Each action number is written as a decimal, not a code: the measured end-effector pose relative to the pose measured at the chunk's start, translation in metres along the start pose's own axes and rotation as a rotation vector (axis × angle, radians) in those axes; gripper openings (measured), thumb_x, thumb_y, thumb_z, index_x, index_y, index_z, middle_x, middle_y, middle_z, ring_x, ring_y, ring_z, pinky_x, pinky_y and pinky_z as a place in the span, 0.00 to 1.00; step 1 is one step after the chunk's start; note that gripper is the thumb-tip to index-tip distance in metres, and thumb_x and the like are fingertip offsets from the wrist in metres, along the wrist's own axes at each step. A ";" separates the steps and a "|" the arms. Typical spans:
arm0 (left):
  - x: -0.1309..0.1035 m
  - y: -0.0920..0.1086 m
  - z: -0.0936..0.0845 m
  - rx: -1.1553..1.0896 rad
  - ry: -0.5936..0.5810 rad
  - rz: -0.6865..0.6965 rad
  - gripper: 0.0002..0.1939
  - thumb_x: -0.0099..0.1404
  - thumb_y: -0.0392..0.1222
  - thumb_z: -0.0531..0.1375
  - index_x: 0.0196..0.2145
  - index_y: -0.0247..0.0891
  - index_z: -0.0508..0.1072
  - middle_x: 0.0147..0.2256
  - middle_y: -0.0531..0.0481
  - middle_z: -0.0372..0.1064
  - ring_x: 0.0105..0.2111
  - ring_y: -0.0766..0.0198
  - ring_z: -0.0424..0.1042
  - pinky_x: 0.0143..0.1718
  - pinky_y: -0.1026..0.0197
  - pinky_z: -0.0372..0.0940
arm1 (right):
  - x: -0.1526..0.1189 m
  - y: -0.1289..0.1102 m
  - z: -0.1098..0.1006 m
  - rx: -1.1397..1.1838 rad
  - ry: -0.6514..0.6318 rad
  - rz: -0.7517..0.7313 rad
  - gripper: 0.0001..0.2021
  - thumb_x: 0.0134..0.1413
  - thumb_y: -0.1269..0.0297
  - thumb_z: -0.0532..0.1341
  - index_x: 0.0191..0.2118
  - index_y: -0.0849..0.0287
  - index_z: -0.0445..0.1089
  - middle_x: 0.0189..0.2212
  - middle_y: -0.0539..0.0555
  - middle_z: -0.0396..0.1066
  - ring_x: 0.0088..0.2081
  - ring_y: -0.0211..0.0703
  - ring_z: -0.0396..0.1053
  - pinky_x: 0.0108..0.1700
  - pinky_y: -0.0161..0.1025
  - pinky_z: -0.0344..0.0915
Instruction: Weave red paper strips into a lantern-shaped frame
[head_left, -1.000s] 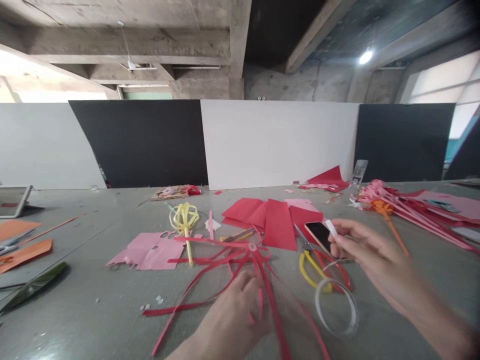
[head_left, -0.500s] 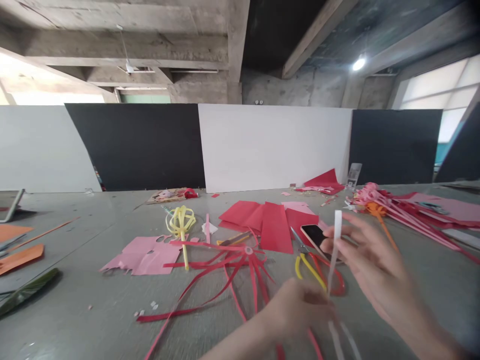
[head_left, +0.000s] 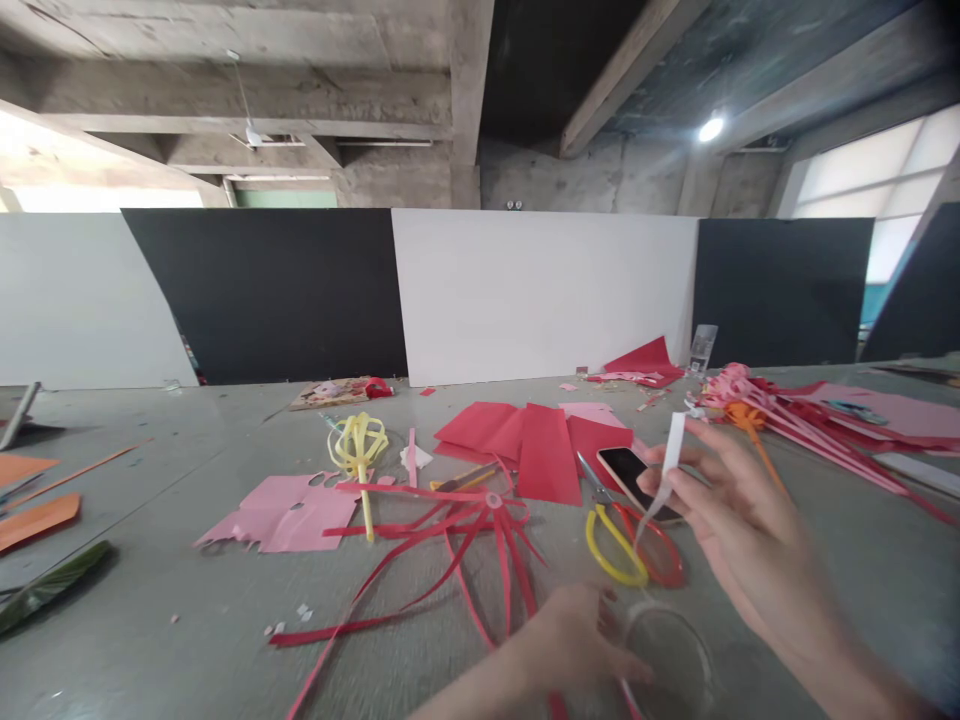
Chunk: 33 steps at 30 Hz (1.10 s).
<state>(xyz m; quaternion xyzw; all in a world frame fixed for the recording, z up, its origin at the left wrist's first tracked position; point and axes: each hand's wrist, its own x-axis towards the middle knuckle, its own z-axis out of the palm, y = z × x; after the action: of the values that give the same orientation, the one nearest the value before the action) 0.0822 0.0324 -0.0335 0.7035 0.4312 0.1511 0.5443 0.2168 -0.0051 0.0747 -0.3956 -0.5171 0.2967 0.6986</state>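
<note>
Left hand [head_left: 576, 637]: red strips [head_left: 493, 502] crowd its left; scissors [head_left: 604, 496] ahead; tape ring [head_left: 706, 660] right | Right hand [head_left: 739, 490]: phone [head_left: 624, 465] left; bare bench [head_left: 847, 530] open rightward

White tape strip [head_left: 674, 442], raised higher than a tape roll [head_left: 706, 660]
The narrow strip's top stands nearly upright; its tail curves down toward the roll, a pale, blurred ring.

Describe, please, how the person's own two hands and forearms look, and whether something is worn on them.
The left hand and the right hand are both bare, without gloves. No sleeve, watch or bracelet shows on the visible parts of the left forearm and the right forearm. The left hand is blurred, so small details there cannot be told.
</note>
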 end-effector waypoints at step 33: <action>-0.039 0.056 -0.052 -0.392 -0.517 0.141 0.26 0.42 0.29 0.60 0.42 0.35 0.66 0.16 0.61 0.61 0.12 0.78 0.53 0.13 0.73 0.47 | 0.062 0.042 -0.071 -0.846 -0.021 -0.341 0.12 0.51 0.56 0.53 0.29 0.55 0.70 0.33 0.54 0.67 0.36 0.48 0.66 0.35 0.43 0.64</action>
<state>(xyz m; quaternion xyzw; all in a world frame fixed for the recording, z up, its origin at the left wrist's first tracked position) 0.0485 0.0335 0.0457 0.6286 0.1914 0.0849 0.7490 0.3023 0.0501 0.0586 -0.5525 -0.6575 -0.0559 0.5092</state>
